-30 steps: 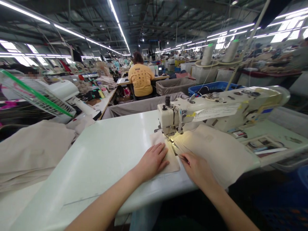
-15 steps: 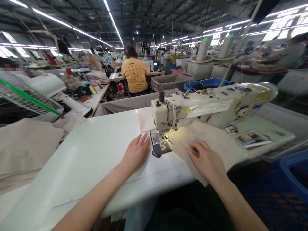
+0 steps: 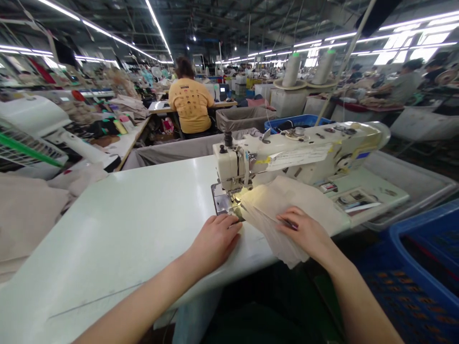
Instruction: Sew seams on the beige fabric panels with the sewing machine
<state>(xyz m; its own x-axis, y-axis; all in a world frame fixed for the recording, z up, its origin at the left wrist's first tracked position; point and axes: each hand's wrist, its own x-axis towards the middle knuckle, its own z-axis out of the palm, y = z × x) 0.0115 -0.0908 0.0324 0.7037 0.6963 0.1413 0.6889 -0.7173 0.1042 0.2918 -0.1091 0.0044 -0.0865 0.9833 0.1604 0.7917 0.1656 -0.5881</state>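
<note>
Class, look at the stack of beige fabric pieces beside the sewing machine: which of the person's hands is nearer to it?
Right. The right hand lies flat on the stack of beige fabric pieces. The left hand rests on the white table, left of the stack, apart from it.

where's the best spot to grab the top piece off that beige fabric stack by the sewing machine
Probably the near-left corner of the fabric stack, where the layers fan out just right of the needle plate. The edges are staggered there, so fingers coming from the left could peel one ply. The right hand rests flat on the stack and could hold the rest down; the left hand lies on the table beside that corner.
</note>
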